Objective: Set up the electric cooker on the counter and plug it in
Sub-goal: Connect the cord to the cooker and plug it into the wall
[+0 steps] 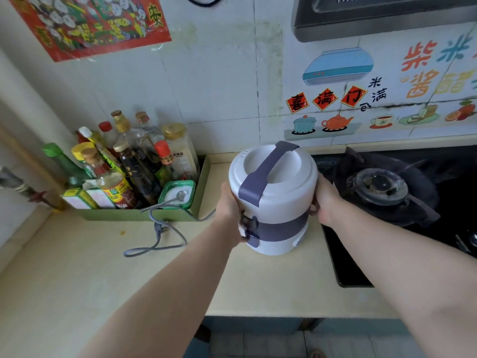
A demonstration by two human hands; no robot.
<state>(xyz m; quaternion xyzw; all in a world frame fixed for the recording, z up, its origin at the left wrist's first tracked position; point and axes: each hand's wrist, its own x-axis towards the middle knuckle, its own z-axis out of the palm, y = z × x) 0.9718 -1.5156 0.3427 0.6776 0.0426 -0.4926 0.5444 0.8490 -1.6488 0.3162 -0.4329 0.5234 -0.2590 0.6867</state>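
1. Two bare forearms reach forward from the lower edge of the view over the pale desk (pixel 103 280).
2. The left hand (pixel 229 210) presses against the left side of the electric cooker (pixel 273 197), its thumb curled by the dark side latch. It is clamped on the body.
3. The right hand (pixel 326 202) grips the cooker's right side in the same way, its fingers wrapped round out of sight.
4. The cooker is a white cylinder with a purple-grey band and a strap handle across its lid. It stands upright between the hands, at the desk's right part, just beside the black gas stove (pixel 382 187). Whether its base rests on the desk cannot be told.
5. A grey cord (pixel 160 244) runs from behind the left hand and loops across the desk to the left. Its plug (pixel 158 226) lies loose on the desk, just in front of the green tray (pixel 200 200).
6. The tray sits against the tiled wall and holds a crowd of sauce bottles (pixel 139 161). It also holds a green-rimmed tub (pixel 178 193) of white grains with a spoon in it.
7. Farther back, cartoon kitchen stickers (pixel 335 99) cover the wall tiles. A red poster (pixel 90 24) hangs at upper left and a range hood (pixel 387 19) at upper right.
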